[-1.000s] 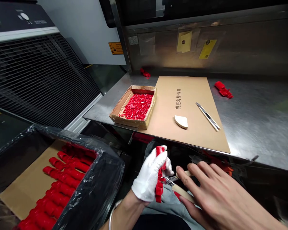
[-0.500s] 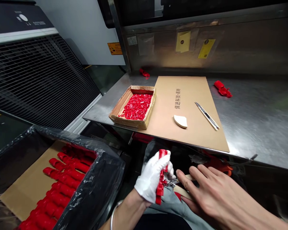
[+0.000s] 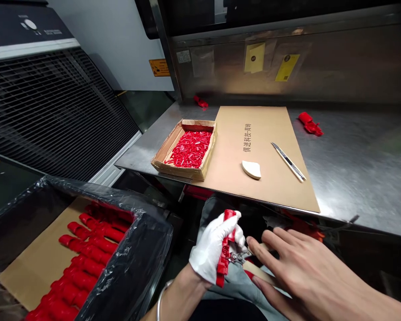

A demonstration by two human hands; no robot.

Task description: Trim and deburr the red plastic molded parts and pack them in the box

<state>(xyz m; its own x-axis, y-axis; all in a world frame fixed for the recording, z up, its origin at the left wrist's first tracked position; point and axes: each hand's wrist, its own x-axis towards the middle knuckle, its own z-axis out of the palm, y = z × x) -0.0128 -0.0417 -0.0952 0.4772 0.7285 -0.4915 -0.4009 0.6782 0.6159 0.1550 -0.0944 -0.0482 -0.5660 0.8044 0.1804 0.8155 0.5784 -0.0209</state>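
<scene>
My left hand (image 3: 210, 249), in a white glove, is closed around a red plastic part (image 3: 223, 261) above my lap. The part stands roughly upright, its round end showing above the thumb. My bare right hand (image 3: 294, 263) grips a pair of nippers (image 3: 254, 266) with pale handles. Their metal jaws reach the right side of the red part, below the gloved fingers; whether the jaws are fully closed is too small to tell.
A cardboard tray (image 3: 205, 171) of small red scraps stands on the metal bench (image 3: 354, 178). A cardboard sheet (image 3: 230, 178) bears a utility knife (image 3: 289, 162) and a white curved piece (image 3: 251, 170). At left, a plastic-lined bin (image 3: 130, 249) holds rows of red parts (image 3: 83, 278).
Both hands have shifted very slightly, the left a little to the right with the red part. The nippers stay against the part, their handles slightly further apart.
</scene>
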